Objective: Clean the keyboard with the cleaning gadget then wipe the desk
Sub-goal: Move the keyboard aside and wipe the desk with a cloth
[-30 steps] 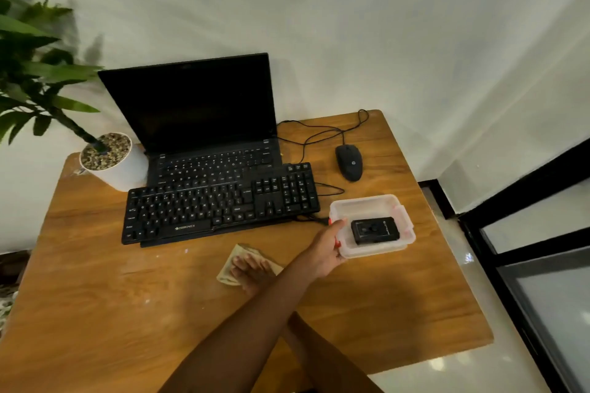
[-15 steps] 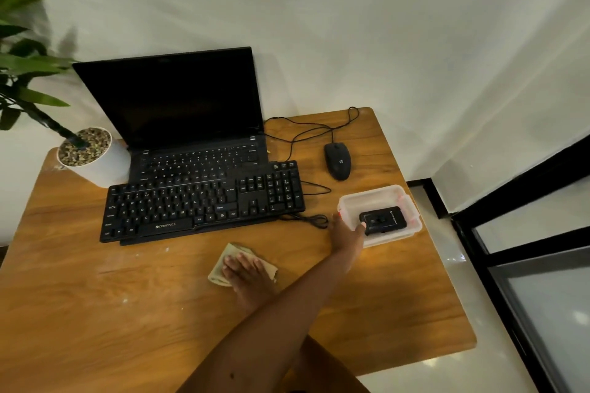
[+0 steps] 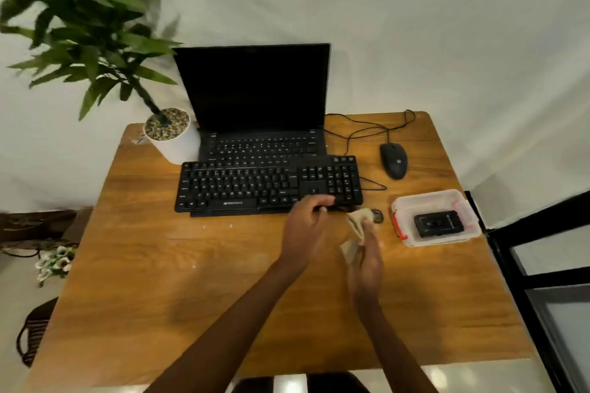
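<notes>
A black keyboard lies on the wooden desk in front of an open laptop. My left hand curls its fingers around the keyboard's front edge near the number pad. My right hand holds a crumpled beige cloth just above the desk, right of the left hand. The black cleaning gadget lies inside a clear plastic container with red clips, at the right of the desk.
A black mouse with a looping cable sits behind the container. A coiled bit of cable lies by the cloth. A white plant pot stands at the back left. The desk's right edge borders a dark window frame.
My left hand left the container and moved left to the keyboard's front edge. My right hand lifted the cloth off the desk and carried it rightward. The camera view shifted.
</notes>
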